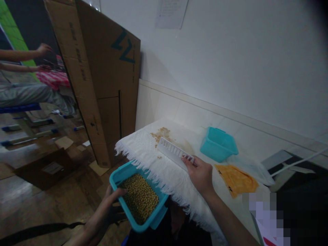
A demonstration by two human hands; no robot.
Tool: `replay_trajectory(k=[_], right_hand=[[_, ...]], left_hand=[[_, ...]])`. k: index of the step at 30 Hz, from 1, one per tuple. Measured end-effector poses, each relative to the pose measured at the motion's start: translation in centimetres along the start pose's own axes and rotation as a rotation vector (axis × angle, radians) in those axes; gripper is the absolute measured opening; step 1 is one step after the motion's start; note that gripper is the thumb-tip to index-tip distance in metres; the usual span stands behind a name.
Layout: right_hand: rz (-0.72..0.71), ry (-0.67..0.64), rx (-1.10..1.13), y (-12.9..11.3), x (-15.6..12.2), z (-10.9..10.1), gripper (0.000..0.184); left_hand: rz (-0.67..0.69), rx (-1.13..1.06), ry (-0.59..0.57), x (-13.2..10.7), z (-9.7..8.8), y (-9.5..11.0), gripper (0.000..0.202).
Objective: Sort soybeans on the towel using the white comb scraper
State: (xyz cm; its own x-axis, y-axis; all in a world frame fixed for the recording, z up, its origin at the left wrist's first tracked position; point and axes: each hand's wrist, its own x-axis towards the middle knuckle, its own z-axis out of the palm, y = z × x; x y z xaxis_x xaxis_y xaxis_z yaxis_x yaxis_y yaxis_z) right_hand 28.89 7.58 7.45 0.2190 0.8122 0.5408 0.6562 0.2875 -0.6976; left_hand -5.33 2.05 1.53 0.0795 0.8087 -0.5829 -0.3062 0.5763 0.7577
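Note:
My left hand (112,203) grips the near left rim of a teal plastic container (151,225), thumb over the edge. Yellow-brown soybeans (139,196) lie deep inside it. The container is held just below the fringed front edge of a white cloth (176,182). In my right hand (200,172) is a long white plastic strip with a row of slots (173,152), held by its near end. Its far end reaches to a small scatter of beans (161,135) on the cloth, with a few more loose beans beside it.
A second teal container (219,145) stands against the wall, near an orange packet (238,179) and a clear plastic bag (256,167). A tall cardboard box (110,75) rises left of the table. Beyond it another person's hands (43,51) work at a pink checked cloth (53,78).

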Motion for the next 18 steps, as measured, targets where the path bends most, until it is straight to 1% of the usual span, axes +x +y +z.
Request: replay_trajectory(k=[2,5,7,10,14,18], right_hand=[[0.005,-0.024,0.017,0.1,-0.1,0.0,0.031],[0.01,-0.002,0.019,0.4,0.0,-0.1,0.032],[0.008,0.009,-0.007,0.5,0.2,-0.1,0.033],[-0.004,-0.014,-0.037,0.5,0.4,0.0,0.035],[-0.01,-0.033,-0.013,0.0,0.2,0.0,0.033],[0.003,-0.039,0.044,-0.8,-0.3,-0.2,0.029]], left_hand=[[0.01,0.001,0.016,0.0,0.0,-0.1,0.08],[0.005,-0.008,0.036,0.1,0.1,-0.1,0.073],[0.0,-0.013,0.048,0.1,0.2,0.0,0.075],[0.008,-0.014,0.055,0.0,0.3,0.1,0.078],[0.016,-0.014,0.024,0.0,0.2,0.1,0.071],[0.007,-0.005,0.039,0.0,0.2,0.1,0.069]])
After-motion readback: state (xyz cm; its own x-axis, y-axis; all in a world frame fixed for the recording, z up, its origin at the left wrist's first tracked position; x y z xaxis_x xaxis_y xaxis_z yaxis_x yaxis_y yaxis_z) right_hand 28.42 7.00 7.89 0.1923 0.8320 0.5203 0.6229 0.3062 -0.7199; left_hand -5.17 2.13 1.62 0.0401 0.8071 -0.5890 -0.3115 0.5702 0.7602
